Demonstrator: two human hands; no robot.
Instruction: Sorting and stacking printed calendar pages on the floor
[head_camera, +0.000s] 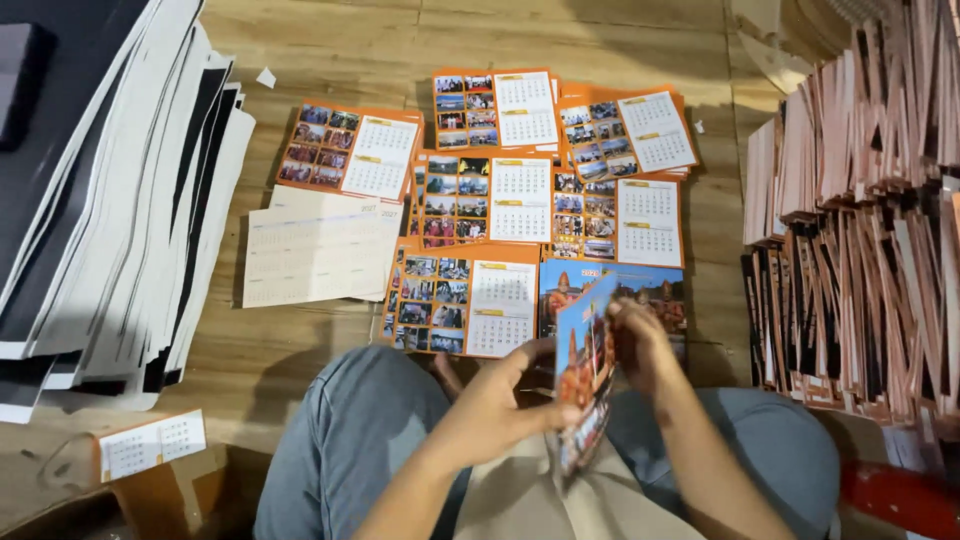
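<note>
Both hands grip printed sheet (583, 375): left hand (510, 400) fingers clenched underneath, right hand (640, 345) pinching top edge.

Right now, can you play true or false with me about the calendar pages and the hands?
1. Both hands hold a bundle of printed sheets. True: the left hand and the right hand grip the held sheets over the lap.
2. The orange calendar pages lie in piles on a glass table. False: they lie on the wooden floor.
3. A pale sheet lies left of the orange piles. True.
4. The tall stack at right is bright green. False: its edges look pinkish and dark.
5. A black and white stack of big sheets sits at the left. True.
</note>
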